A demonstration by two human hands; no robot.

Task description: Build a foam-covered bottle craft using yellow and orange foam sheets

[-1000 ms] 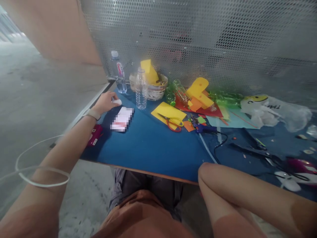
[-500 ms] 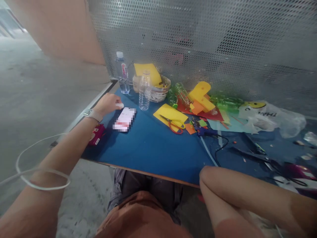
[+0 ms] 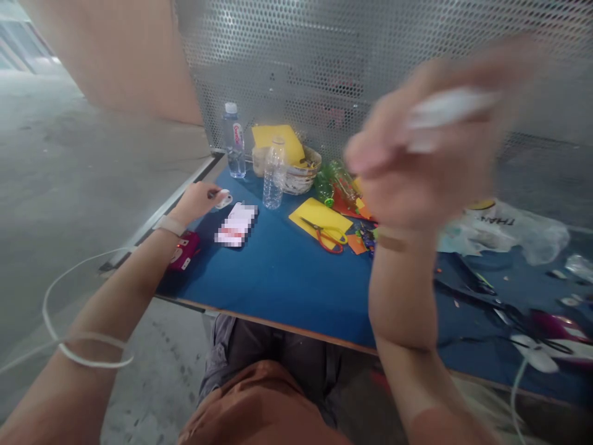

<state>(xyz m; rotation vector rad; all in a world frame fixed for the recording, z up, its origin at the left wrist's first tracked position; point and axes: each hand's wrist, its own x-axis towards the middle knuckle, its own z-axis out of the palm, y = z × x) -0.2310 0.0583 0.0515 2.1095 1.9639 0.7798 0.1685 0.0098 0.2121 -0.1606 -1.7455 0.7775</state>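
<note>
My left hand (image 3: 202,201) is closed on a small white case (image 3: 224,198) at the left of the blue table, just behind a phone (image 3: 236,225) that lies face up. My right hand (image 3: 426,142) is raised high at the right, close to the camera and smeared by motion. A white object (image 3: 451,111), too blurred to name, shows in it. Behind the phone stand a clear bottle without a cap (image 3: 274,176) and a labelled water bottle (image 3: 235,145).
A basket (image 3: 299,179), green bottles (image 3: 324,185), a yellow sheet (image 3: 308,213) with scissors (image 3: 324,235) on it, and a plastic bag (image 3: 532,232) lie across the table (image 3: 278,284). A red box (image 3: 184,250) sits beside my left wrist. A white cable (image 3: 92,364) crosses my left forearm.
My right arm, bent low at the table's front edge before, has swung up with its hand now in view. My left hand has shifted slightly and more of the white case shows.
</note>
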